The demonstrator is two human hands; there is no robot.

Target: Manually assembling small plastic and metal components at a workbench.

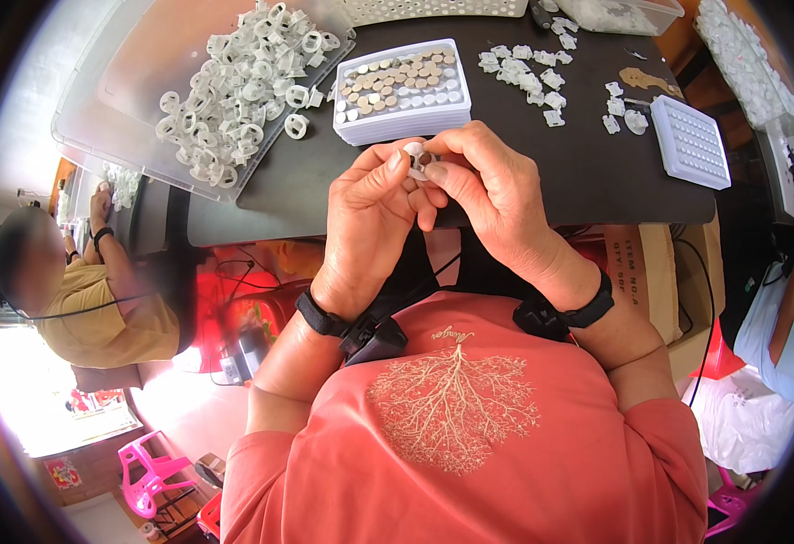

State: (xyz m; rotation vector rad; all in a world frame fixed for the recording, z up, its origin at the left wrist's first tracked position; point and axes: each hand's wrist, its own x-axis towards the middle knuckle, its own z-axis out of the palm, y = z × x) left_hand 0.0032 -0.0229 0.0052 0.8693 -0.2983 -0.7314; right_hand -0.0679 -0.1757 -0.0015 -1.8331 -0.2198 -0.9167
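Just in front of the table edge, my left hand holds a small white ring-shaped plastic part between thumb and fingers. My right hand pinches at the same part with thumb and forefinger. A small brown disc shows at the part, close to the right fingertips; whether it is seated or held loose I cannot tell. Right beyond my hands stands a stack of white trays, the top one holding rows of small tan and white discs.
A clear plastic bin heaped with white ring parts lies tilted at the left. Several small white pieces are scattered on the dark table. At right sits another white tray. Other people work at both sides.
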